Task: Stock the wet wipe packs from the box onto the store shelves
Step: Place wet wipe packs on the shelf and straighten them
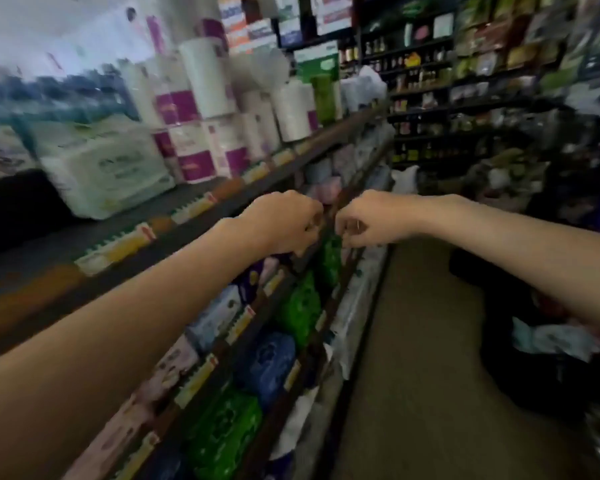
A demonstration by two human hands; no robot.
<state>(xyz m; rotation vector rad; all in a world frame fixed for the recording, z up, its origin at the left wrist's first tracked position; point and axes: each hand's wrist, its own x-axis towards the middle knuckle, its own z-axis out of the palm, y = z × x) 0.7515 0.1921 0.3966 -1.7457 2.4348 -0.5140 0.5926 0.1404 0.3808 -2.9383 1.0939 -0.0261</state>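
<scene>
While both arms reach along the shelves (174, 244), the left hand (284, 221) and right hand (364, 220) curl empty, so a pack from the unseen box comes next, blur permitting.

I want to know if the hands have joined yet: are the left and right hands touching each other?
Apart. The head view shows a narrow strip of dark shelf edge between the knuckles of the left hand and the right hand.
</scene>
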